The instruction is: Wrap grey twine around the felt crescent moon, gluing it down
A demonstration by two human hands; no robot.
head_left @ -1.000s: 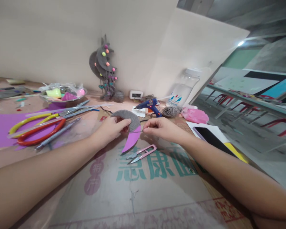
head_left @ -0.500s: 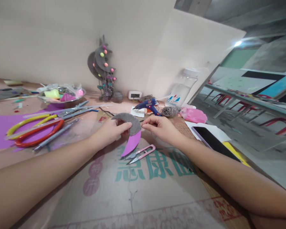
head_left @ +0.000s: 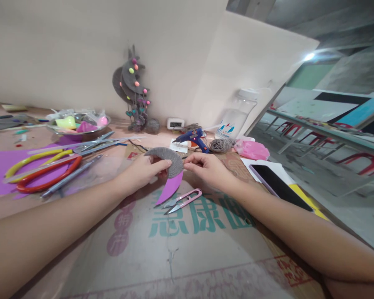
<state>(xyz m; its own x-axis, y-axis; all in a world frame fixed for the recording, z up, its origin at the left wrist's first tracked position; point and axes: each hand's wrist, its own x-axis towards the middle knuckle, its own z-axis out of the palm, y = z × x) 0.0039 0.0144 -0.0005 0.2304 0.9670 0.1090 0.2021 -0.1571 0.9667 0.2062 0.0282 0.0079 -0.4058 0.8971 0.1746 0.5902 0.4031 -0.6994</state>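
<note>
My left hand [head_left: 143,171] pinches a crescent-shaped card [head_left: 171,170] just above the table; its upper part is wound with grey yarn and its lower tip is bare purple. To the crescent's right, the thumb and fingertips of my right hand [head_left: 205,166] are closed on a thin strand of grey yarn at the crescent's right edge. Pink thread snips [head_left: 183,200] lie on the table just below the crescent's tip.
A blue glue gun [head_left: 193,137], a ball of twine [head_left: 221,145], a pink bag [head_left: 252,149] and a plastic jar [head_left: 235,116] sit behind my hands. A phone [head_left: 279,182] lies right. Red scissors [head_left: 46,174], purple sheet [head_left: 0,170] and a metal bowl [head_left: 77,124] sit left. A yarn moon ornament [head_left: 132,93] leans on the wall.
My right hand has drawn in closer to the crescent's edge, shortening the strand between them. The crescent has shifted slightly left and up with my left hand.
</note>
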